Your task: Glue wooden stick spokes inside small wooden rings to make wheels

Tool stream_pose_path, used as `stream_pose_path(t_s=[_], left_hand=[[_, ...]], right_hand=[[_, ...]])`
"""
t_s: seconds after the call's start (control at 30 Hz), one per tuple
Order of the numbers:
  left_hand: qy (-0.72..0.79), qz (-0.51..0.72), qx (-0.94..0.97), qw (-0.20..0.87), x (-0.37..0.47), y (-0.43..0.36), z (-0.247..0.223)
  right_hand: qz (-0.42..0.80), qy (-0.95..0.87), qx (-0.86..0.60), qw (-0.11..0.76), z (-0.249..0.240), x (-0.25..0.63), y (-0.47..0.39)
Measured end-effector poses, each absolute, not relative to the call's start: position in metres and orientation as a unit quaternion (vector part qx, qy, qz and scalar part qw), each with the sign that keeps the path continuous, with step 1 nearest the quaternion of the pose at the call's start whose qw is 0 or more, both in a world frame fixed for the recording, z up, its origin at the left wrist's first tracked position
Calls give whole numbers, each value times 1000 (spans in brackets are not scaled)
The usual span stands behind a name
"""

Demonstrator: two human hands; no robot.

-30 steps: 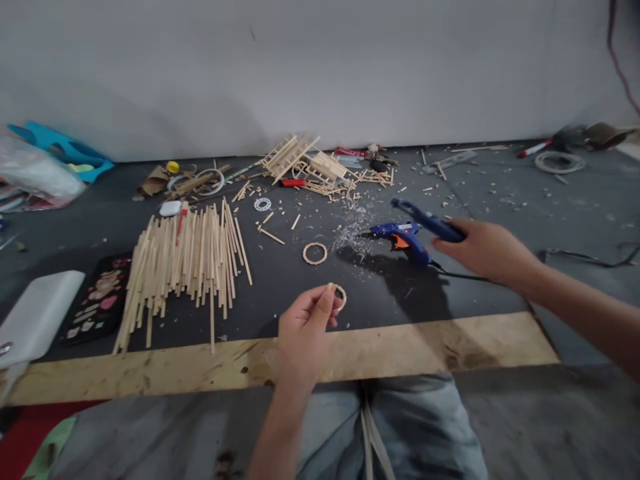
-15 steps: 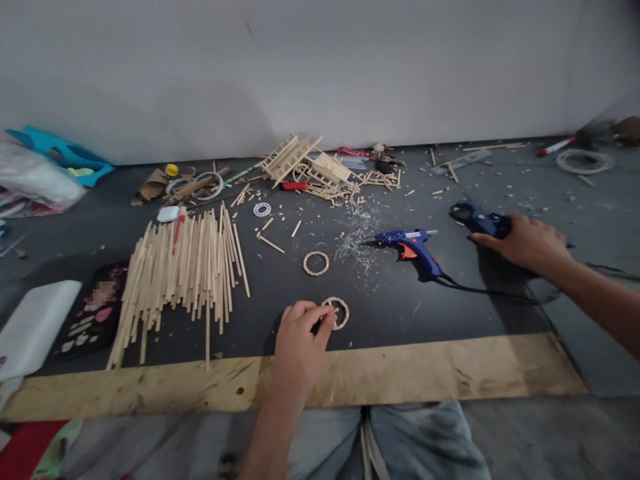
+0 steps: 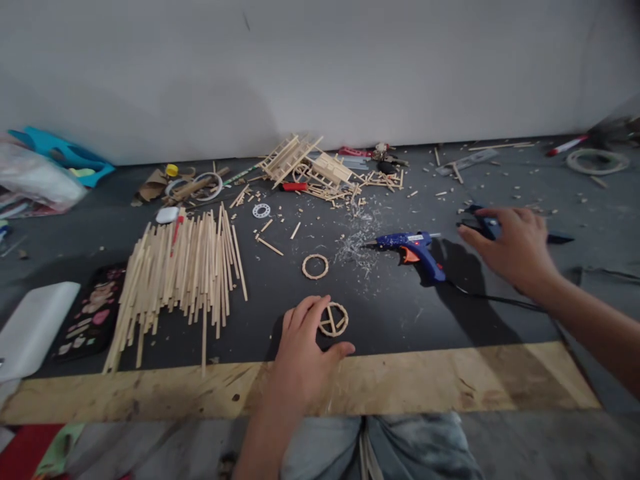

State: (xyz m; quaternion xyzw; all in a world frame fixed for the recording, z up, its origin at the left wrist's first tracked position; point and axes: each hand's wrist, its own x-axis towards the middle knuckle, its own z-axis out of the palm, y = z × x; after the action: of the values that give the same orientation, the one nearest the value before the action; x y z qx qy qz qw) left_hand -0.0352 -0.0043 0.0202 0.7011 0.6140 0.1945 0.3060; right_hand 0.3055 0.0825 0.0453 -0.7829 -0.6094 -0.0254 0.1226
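Two bare hands are at a dark tabletop (image 3: 395,320). The left hand (image 3: 305,337) is loosely spread, thumb and fingers parted about the left side of a small spoked wooden ring (image 3: 331,319); it grips nothing, though whether a fingertip touches the rim I cannot tell. That ring lies flat on the tabletop, near the pale wooden strip (image 3: 400,387) along the front edge. Just beyond it lies a plain wooden ring (image 3: 315,277), without spokes. Off to the right, the right hand (image 3: 520,247) is over a dark blue tool (image 3: 491,228), thumb and fingers apart; I cannot tell whether it has hold of it. Between the hands, a blue glue gun (image 3: 413,241) lies on its side, nozzle toward some whitish strands (image 3: 363,252). Many thin wooden sticks (image 3: 187,267) lie left of the rings.
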Motion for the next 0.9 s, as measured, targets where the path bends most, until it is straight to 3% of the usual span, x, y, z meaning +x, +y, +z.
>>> stream_pose_path(t_s=[0.13, 0.47, 0.63, 0.8, 0.9], left_hand=[[609, 180, 708, 307, -31, -2, 17], [555, 307, 722, 277, -18, -7, 12], [556, 359, 673, 329, -21, -12, 11], [543, 417, 499, 532, -25, -15, 8], [546, 440, 415, 580, -24, -12, 9]], right_hand=[[69, -686, -704, 169, 58, 265, 72], [569, -589, -542, 189, 45, 174, 38], [595, -572, -529, 199, 40, 153, 34], [599, -551, -533, 231, 32, 143, 33], [579, -574, -533, 225, 30, 142, 33]])
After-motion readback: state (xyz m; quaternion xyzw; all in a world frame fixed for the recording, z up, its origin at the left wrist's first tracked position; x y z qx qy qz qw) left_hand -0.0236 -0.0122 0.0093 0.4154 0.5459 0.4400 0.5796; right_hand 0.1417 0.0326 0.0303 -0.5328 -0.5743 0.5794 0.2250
